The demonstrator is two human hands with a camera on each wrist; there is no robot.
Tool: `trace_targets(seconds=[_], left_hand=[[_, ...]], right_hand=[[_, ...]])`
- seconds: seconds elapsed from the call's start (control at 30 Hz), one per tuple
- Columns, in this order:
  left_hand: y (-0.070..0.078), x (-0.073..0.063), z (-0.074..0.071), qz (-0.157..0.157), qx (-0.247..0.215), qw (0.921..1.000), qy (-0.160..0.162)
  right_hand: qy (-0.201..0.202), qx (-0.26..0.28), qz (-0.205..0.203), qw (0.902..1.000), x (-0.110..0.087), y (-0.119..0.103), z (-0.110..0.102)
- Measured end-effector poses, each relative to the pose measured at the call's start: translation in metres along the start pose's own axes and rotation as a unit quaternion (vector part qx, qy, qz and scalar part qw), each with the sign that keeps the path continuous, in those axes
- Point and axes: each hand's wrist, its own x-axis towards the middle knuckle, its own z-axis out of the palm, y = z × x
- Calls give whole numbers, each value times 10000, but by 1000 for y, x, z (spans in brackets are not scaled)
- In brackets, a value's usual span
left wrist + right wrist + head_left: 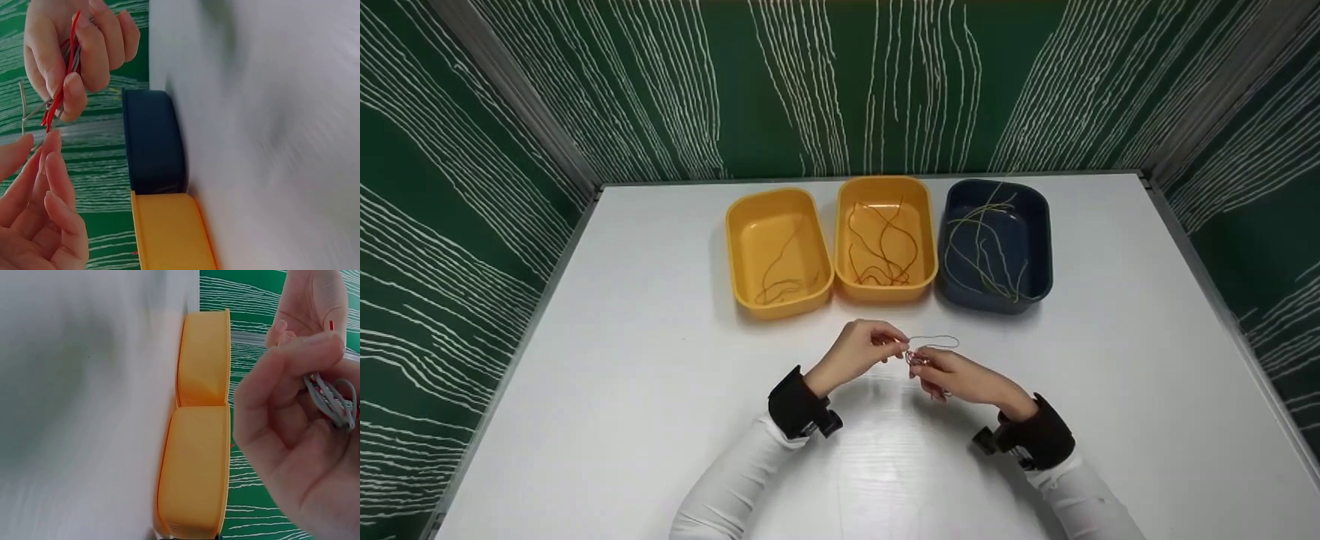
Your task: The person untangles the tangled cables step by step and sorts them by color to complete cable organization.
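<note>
My right hand [960, 377] holds a small bundle of grey and red wires [332, 402], its fingers curled round them. In the left wrist view, a red wire [71, 45] runs along the bundle between the right thumb and fingers. The left hand [861, 351] meets it from the other side, with the fingertips pinching at the wire ends. A thin grey wire [941, 337] loops out beyond both hands. Which single strand the left fingertips grip is too small to tell. Both hands are above the white table, in front of the bins.
Three bins stand in a row: a left yellow bin [737, 259] with thin grey-looking wires, a middle yellow bin [844, 281] with reddish wires, and a dark blue bin [1039, 217] with yellow-green wires. A green, white-streaked wall [855, 82] rises behind the white table [652, 315].
</note>
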Motion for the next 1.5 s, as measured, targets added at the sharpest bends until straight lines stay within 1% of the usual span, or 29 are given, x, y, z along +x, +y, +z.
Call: trace_targets(seconds=[0.23,0.5,0.57,0.73,0.87,1.1,1.2,1.33,1.4,1.5], left_hand=[[-1,0,0,99,155,9998,18],[-3,-3,-4,90,55,9999,70],[-14,-1,-3,57,84,9999,80],[-43,5,-1,24,116,9998,181],[-45,4,-5,57,132,9996,258],[-46,0,-20,21,172,9979,617],[-47,-2,-26,43,158,9976,674],[-49,-6,-34,46,130,9970,756],[-47,-9,-39,-6,69,9970,773],[-35,-16,-45,-41,109,9970,767]], right_hand=[[-51,5,-56,10000,0,-1,1],[-69,146,91,9998,-2,1,0],[-81,173,80,9998,-3,1,0],[-103,154,-123,9998,-4,1,0],[-79,170,-123,9997,-5,5,0],[38,116,109,9999,-5,30,-3],[69,112,97,9999,-7,36,-4],[67,203,12,9998,-8,38,-6],[82,260,2,9996,-8,38,-7],[107,357,14,9993,-9,39,-8]])
